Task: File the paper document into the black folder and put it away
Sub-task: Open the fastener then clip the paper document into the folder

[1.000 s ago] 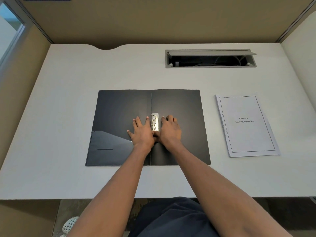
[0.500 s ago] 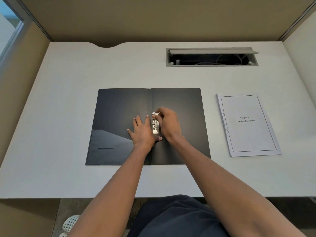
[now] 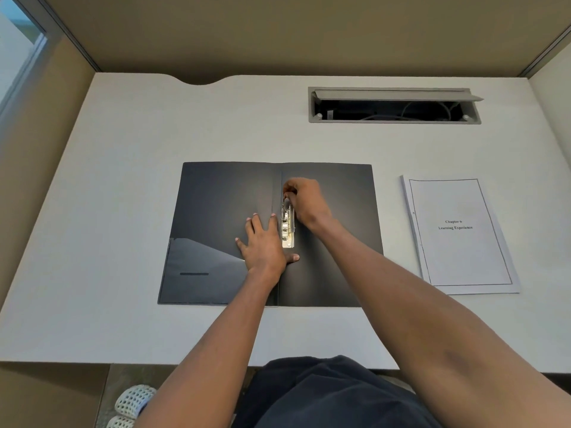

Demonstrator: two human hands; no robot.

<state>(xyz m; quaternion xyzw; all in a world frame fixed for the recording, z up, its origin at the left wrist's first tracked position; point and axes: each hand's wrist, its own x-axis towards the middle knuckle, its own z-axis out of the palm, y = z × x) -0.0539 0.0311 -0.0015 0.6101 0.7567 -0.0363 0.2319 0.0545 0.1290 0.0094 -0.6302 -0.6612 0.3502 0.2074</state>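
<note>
The black folder (image 3: 216, 211) lies open and flat in the middle of the white desk (image 3: 123, 149). A metal clip (image 3: 287, 230) runs along its spine. My left hand (image 3: 262, 245) presses flat on the left cover beside the clip, fingers spread. My right hand (image 3: 304, 200) pinches the clip's lever at its far end, which stands lifted. The paper document (image 3: 460, 233), a stapled white sheaf with a framed title page, lies on the desk to the right of the folder, apart from it.
A grey cable tray (image 3: 394, 105) with its lid raised is sunk into the desk at the back right. Beige partition walls close the desk at the back and both sides. The left cover has an inner pocket (image 3: 197, 267).
My right hand went from lying flat beside the clip to gripping its lever and has drawn it up and away from me. The left hand stayed pressed on the left cover.
</note>
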